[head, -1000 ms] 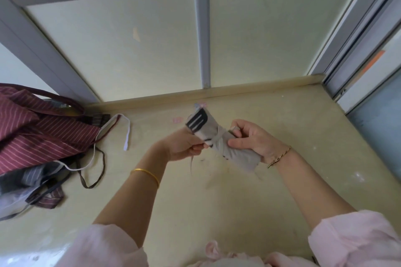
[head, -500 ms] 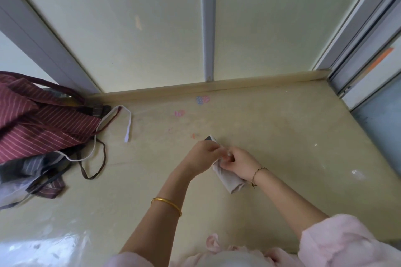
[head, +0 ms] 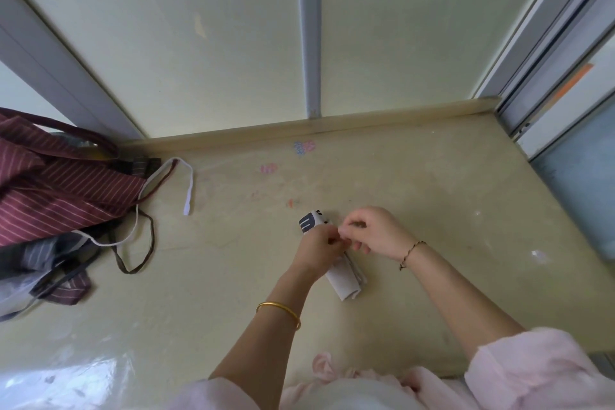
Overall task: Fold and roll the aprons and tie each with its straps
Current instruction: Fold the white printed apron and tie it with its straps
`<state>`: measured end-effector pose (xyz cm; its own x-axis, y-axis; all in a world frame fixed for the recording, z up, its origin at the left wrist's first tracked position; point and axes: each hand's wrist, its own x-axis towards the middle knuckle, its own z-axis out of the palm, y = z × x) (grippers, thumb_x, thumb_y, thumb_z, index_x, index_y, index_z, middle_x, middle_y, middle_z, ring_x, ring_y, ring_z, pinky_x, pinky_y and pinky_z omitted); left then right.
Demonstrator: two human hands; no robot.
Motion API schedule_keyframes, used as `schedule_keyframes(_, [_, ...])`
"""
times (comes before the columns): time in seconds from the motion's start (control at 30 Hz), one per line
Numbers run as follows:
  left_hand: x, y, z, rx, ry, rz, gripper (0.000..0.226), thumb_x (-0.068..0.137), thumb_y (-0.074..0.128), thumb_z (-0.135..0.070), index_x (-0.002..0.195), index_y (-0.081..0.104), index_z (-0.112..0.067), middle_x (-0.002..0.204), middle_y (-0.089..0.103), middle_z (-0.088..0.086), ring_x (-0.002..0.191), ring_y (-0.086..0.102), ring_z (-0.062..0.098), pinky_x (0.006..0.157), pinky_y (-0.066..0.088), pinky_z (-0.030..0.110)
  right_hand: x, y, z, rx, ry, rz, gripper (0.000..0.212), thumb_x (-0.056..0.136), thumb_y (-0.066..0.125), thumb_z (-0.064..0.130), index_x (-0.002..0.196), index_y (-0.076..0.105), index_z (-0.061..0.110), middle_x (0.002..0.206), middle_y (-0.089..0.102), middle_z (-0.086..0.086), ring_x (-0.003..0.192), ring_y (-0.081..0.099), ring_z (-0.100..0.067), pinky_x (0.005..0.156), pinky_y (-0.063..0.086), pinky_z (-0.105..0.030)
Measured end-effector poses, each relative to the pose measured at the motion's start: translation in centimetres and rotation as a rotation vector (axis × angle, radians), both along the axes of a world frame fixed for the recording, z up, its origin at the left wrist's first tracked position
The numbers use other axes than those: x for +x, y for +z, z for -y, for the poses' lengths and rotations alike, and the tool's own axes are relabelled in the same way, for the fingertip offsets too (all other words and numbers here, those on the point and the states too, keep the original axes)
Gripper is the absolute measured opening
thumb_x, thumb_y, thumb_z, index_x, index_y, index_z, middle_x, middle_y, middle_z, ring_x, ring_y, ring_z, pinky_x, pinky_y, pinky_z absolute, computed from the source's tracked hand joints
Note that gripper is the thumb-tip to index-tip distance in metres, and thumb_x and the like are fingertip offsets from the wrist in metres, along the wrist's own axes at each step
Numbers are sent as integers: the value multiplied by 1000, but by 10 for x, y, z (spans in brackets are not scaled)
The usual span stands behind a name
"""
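Pale yellow-green tabletop (head: 432, 210), scuffed, with small sticker marks; glare at 7 o'clock. Cream wall panels with grey framing at 12; sliding-door rails at 2. Heap of maroon striped aprons (head: 56, 190) at 9, white strap (head: 188, 190) and dark straps trailing out. Rolled grey apron (head: 346, 280) lies centre on the table. Left hand (head: 316, 250) and right hand (head: 376, 233) meet over it, fingertips pinched together, apparently on a strap, too small to confirm.

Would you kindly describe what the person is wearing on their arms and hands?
Both forearms are bare. The left hand has a plain gold bangle around the forearm; the right hand has a thin dark cord bracelet at the wrist. Loose pale pink sleeves are pushed up near the elbows. I see no rings or gloves.
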<state>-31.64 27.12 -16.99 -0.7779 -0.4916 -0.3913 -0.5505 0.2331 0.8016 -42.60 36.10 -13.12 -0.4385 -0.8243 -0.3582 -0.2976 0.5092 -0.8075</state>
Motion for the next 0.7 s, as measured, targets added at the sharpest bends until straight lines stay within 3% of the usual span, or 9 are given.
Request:
schedule_keyframes(0.1, [3, 1, 0, 138, 118, -36, 16, 90, 59, -16, 82, 68, -5, 63, 52, -2, 62, 46, 11, 60, 36, 24, -2, -3, 4, -289, -545, 259, 7, 90, 56, 3, 89, 58, 10, 84, 60, -1, 60, 59, -20, 47, 49, -22])
schedule_keyframes(0.17, [5, 3, 1, 198, 179, -53, 18, 93, 54, -16, 86, 70, -10, 69, 58, -3, 62, 51, 7, 60, 40, 14, -8, -11, 1, -318, -718, 89, 19, 84, 51, -6, 96, 51, 9, 99, 52, -4, 57, 58, -21, 46, 48, -26])
schedule_keyframes(0.23, [5, 2, 2, 216, 203, -66, 20, 95, 52, -17, 88, 70, -10, 72, 60, -1, 61, 52, 5, 58, 41, 10, -7, -17, -3, -223, -617, -47, 23, 81, 47, -8, 96, 47, 10, 101, 54, -7, 50, 55, -20, 46, 44, -28])
schedule_keyframes(0.33, [4, 2, 3, 233, 218, -80, 20, 95, 52, -15, 84, 68, -11, 72, 63, 1, 58, 54, 4, 59, 43, 10, 4, -21, -3, -92, -289, 59, 38, 83, 39, -11, 114, 44, 11, 104, 60, 1, 43, 53, -15, 43, 43, -23])
schedule_keyframes(0.43, [4, 3, 3, 235, 237, -90, 21, 96, 51, -13, 82, 66, -6, 67, 62, 1, 53, 55, 2, 62, 44, 18, 10, -30, 3, 19, -72, -22, 45, 85, 43, -5, 125, 45, 15, 109, 55, 6, 62, 60, -18, 59, 52, -28])
schedule_keyframes(0.5, [3, 2, 3, 242, 279, -124, 20, 96, 49, -10, 90, 63, 3, 67, 62, 3, 53, 56, 7, 64, 47, 24, 10, -33, 4, 40, -37, -176, 35, 84, 50, 1, 115, 51, 17, 97, 58, 4, 76, 58, -16, 77, 53, -37])
schedule_keyframes(0.53, [3, 3, 4, 242, 309, -150, 18, 95, 49, -9, 91, 60, 4, 67, 61, 4, 54, 57, 10, 65, 48, 29, 10, -33, 4, 23, -40, -206, 30, 82, 53, 3, 107, 52, 19, 90, 56, 4, 75, 55, -14, 79, 51, -36])
schedule_keyframes(0.7, [-1, 0, 8, 22, 367, -119, 16, 88, 60, -9, 74, 53, -8, 68, 52, 5, 64, 46, 17, 62, 39, 31, 20, -29, 1, -113, 38, -283, 21, 79, 69, 12, 87, 50, 21, 82, 50, 6, 63, 43, -3, 61, 37, -20])
